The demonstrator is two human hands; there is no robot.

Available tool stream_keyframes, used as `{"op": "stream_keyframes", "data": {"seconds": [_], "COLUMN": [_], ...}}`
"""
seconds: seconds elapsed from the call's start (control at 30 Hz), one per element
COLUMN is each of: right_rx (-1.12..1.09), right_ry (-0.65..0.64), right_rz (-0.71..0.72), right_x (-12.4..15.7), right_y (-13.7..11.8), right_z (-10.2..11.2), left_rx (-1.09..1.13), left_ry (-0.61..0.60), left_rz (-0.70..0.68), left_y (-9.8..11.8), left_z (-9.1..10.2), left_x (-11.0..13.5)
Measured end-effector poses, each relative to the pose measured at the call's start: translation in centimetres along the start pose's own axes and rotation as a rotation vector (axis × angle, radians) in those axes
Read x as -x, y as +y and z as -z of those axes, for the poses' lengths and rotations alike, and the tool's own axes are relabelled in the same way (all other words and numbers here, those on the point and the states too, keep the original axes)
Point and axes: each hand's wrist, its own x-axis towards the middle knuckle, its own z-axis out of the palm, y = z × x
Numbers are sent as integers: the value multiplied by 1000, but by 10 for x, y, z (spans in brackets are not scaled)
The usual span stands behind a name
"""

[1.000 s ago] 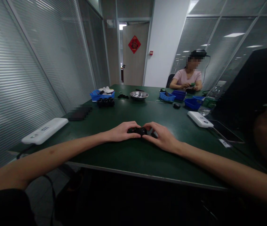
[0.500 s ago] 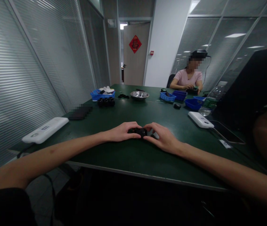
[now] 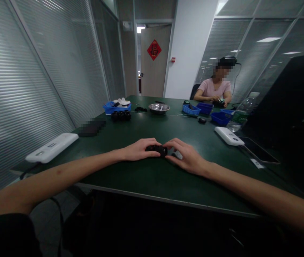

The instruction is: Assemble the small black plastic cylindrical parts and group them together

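Note:
My left hand [image 3: 140, 150] rests on the green table and is closed round a glossy black rounded part [image 3: 163, 151], thumb along its near side. Much of the part is hidden under those fingers. Against its right end are the curved fingertips and thumb of my right hand [image 3: 188, 156], with a gap between them and the palm. A pale patch shows under that palm; I cannot tell what it is.
Across the green table [image 3: 141, 182] stand a blue basket [image 3: 109, 109], black round parts [image 3: 121, 115], a steel bowl [image 3: 159, 111] and blue trays [image 3: 204, 108]. White power banks [image 3: 52, 147] flank me. At right are a phone [image 3: 259, 150] and bottle [image 3: 239, 117]. A co-worker [image 3: 214, 89] sits at the back.
My right thumb and fingers have shifted slightly at the part's right end. The left hand holds still. Another person's arm at the far right has dropped out of sight.

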Motion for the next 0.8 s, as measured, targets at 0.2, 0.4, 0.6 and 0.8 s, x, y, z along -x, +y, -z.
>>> {"op": "stream_keyframes", "data": {"seconds": [0.2, 0.4, 0.6, 0.8], "right_rx": [19, 21, 38, 21], "right_ry": [-2, -4, -8, -24], "right_rz": [-45, 28, -39, 15], "right_x": [0, 0, -1, 0], "right_y": [-1, 0, 0, 2], "right_z": [1, 1, 1, -1], "left_rx": [-3, -21, -16, -20], "left_ry": [-4, -4, 2, 5], "left_rz": [3, 1, -13, -6], "left_y": [-2, 1, -2, -3], "left_z": [0, 1, -1, 0], "left_x": [0, 0, 0, 0]}}
